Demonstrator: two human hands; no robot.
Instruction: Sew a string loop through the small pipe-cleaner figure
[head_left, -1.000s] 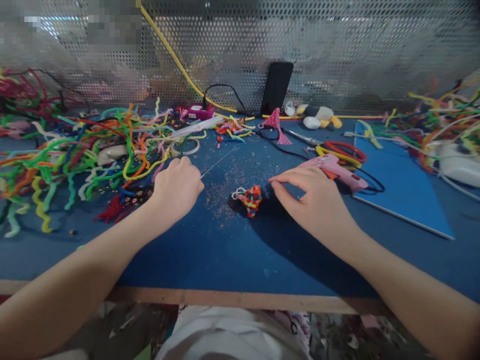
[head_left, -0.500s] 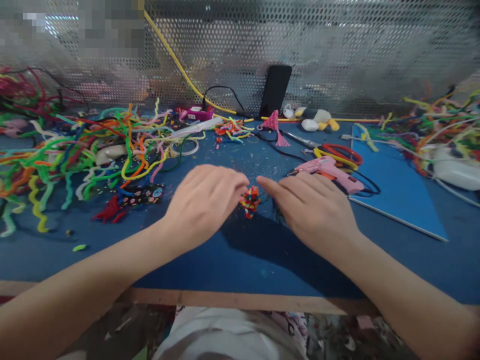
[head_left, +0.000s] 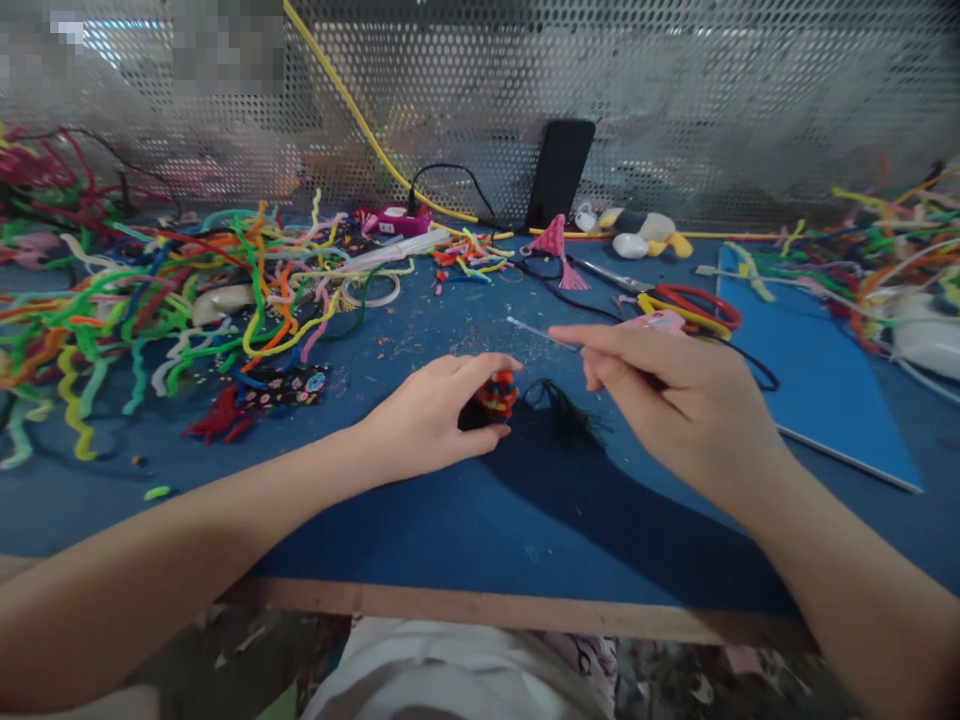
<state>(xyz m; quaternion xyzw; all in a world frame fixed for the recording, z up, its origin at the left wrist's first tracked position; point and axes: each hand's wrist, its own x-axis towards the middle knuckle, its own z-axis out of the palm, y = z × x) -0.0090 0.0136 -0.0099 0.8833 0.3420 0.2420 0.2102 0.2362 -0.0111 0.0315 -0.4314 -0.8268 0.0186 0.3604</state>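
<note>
My left hand (head_left: 442, 410) rests low over the table. Its thumb and fingers curve round a small red, orange and yellow bundle (head_left: 498, 396), partly hidden by the fingers. Farther right, my right hand (head_left: 667, 390) is raised with its fingers curled and the index finger reaching left. A thin, pale, see-through strip (head_left: 529, 327) sticks out from that hand's fingertips; its other end is hidden. Between the hands lies a dark green tassel (head_left: 570, 412). The pink glue gun (head_left: 660, 321) is mostly hidden behind my right hand.
Tangled pipe cleaners (head_left: 217, 290) cover the left side. Scissors (head_left: 697, 308) with red and yellow handles lie beside a blue board (head_left: 825, 370). A black phone (head_left: 561, 172) leans on the mesh wall, near a pink tassel (head_left: 555, 250). Cut scraps (head_left: 472, 255) lie at the back.
My left hand has lowered and closed round the colourful bundle. My right hand has moved right, away from it, and a pale strip now shows at its fingertips. The green tassel is uncovered.
</note>
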